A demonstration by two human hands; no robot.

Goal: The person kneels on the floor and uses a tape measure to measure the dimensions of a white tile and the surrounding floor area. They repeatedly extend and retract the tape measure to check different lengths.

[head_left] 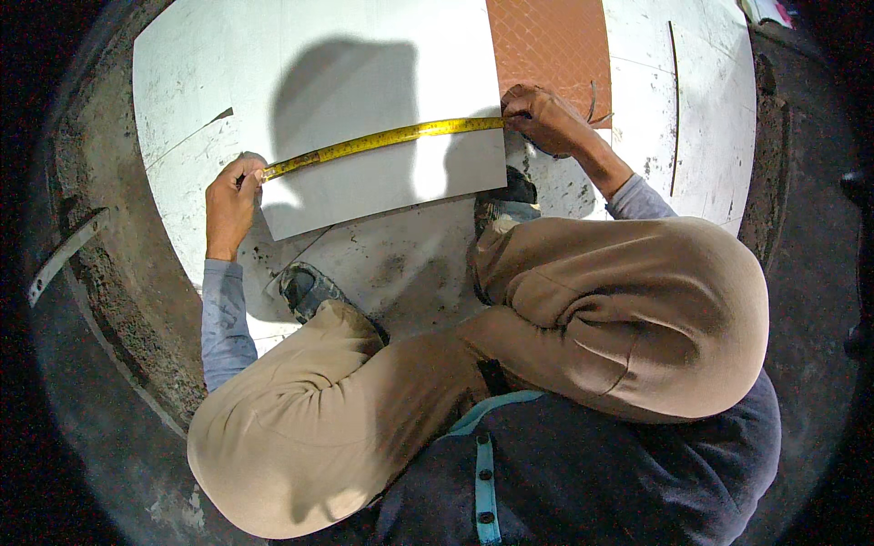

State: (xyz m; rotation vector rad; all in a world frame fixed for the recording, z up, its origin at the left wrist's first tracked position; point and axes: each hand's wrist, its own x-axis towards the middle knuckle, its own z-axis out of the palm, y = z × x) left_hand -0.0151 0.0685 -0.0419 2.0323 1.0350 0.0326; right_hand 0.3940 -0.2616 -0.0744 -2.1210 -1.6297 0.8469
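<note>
A yellow tape measure (382, 139) is stretched across a white sheet (364, 196), slanting slightly up toward the right. At the sheet's left edge, my left hand (235, 196) pinches one end of the tape between thumb and fingers. My right hand (544, 118) grips the tape at the sheet's right edge, its fingers curled; whatever else lies inside that hand is hidden. Shadows fall over the sheet and part of the tape.
An orange-brown quilted-pattern sheet (555, 45) lies beyond my right hand. Scuffed white boards (637, 109) cover the floor around. At far left is a flat metal strip (66, 255). My shoes (314, 289) rest close to the sheet's near edge.
</note>
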